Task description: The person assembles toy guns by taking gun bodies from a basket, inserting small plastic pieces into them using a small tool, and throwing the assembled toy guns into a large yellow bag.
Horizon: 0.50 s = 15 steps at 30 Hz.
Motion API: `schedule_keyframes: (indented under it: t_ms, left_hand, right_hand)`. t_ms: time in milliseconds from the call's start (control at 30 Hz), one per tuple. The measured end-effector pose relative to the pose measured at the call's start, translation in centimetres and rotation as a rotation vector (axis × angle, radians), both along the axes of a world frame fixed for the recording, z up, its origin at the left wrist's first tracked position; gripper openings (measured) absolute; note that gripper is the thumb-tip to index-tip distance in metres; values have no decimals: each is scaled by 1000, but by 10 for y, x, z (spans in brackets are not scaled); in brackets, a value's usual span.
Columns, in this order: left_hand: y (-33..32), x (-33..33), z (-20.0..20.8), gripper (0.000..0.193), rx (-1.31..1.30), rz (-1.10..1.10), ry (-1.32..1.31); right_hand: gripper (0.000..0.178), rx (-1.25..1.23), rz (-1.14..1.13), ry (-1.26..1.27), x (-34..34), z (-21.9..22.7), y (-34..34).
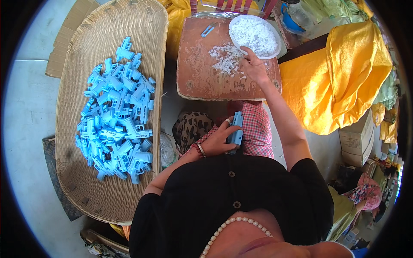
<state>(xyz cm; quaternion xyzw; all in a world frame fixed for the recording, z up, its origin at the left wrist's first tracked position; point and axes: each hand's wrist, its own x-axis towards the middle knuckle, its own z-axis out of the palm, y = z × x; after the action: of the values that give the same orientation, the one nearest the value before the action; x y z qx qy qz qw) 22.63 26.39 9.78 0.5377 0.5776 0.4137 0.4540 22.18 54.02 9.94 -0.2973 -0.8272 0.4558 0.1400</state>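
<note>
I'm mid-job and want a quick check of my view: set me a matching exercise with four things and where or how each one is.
Things:
1. left hand
2. right hand
3. white bowl
4. heap of blue toy pistols

Places and states:
A. filled with small white pieces
B. lying in the long woven tray
C. holding a single blue toy pistol close to the body
D. stretched forward over the worn brown tabletop

Right pairs: 1-C, 2-D, 3-A, 4-B
</note>
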Motion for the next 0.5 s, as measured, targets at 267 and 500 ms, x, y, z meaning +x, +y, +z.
schedule_keyframes:
  t_ms: [267,500]
  left_hand:
    - [2,-6,5,56,-59,-22,-128]
    - [28,-2,-14,59,-7,-138,-64]
  right_hand:
    - [23,169,99,-33,54,-42,-4]
    - [35,679,-14,-561,43,-58,-29]
